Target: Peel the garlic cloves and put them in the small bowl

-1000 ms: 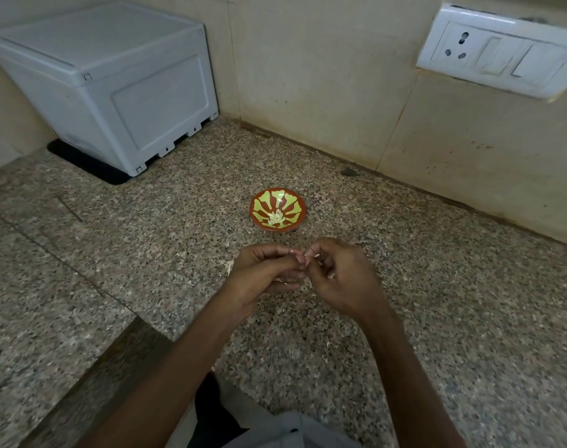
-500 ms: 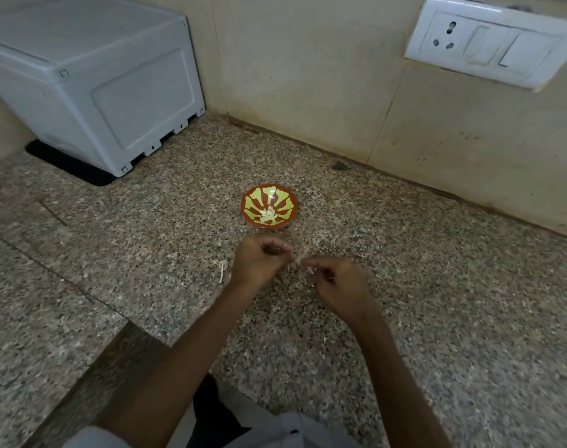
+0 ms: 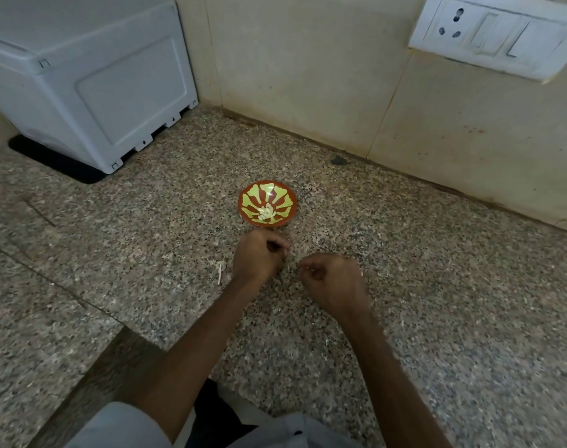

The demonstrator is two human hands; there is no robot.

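Note:
The small red bowl (image 3: pixel 243 202) with a yellow-green pattern stands on the granite counter, and several peeled garlic cloves (image 3: pixel 266 213) lie in its middle. My left hand (image 3: pixel 257 258) hovers just in front of the bowl with its fingers curled round a garlic clove that is mostly hidden. A short gap to the right, my right hand (image 3: pixel 333 281) is also curled, and its fingertips pinch a tiny pale bit of garlic skin. The hands do not touch each other.
Pale garlic skin scraps (image 3: pixel 220 270) lie on the counter (image 3: pixel 453 286) left of my left hand. A grey plastic box (image 3: pixel 91 76) stands at the back left on a black mat. A white switch plate (image 3: pixel 498 33) is on the tiled wall.
My hands were joined on one clove a second ago and have pulled apart. The left hand has moved toward the bowl and the right has drawn back to the right.

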